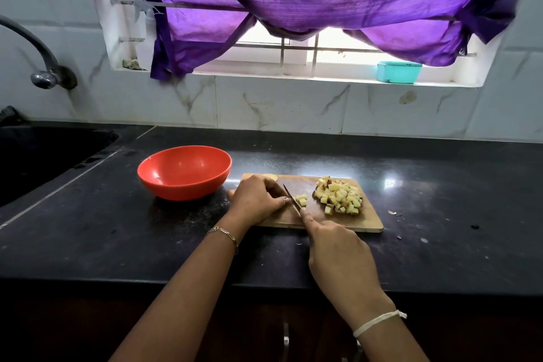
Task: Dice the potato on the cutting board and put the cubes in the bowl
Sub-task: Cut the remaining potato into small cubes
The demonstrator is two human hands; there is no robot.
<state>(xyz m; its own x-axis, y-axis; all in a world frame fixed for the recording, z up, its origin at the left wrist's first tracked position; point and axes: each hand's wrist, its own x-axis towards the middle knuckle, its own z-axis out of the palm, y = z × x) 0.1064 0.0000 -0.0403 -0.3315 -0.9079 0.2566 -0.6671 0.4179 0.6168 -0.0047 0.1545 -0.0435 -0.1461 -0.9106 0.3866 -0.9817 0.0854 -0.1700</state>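
Note:
A wooden cutting board (367,222) lies on the black counter. A heap of potato cubes (340,197) sits on its right half, and a few fresh cubes (302,201) lie just right of the knife blade (291,195). My right hand (338,250) grips the knife handle, index finger stretched along the blade's back. My left hand (258,198) is curled over a potato piece on the board's left part; the piece is hidden under the fingers. A potato slice (270,176) peeks out at the board's far edge. The red bowl (185,172) stands empty left of the board.
A dark sink (44,156) with a tap (44,73) is at the left. A teal box (399,71) rests on the window sill under a purple curtain. Small peel scraps (393,212) lie right of the board. The counter's front edge runs below my forearms.

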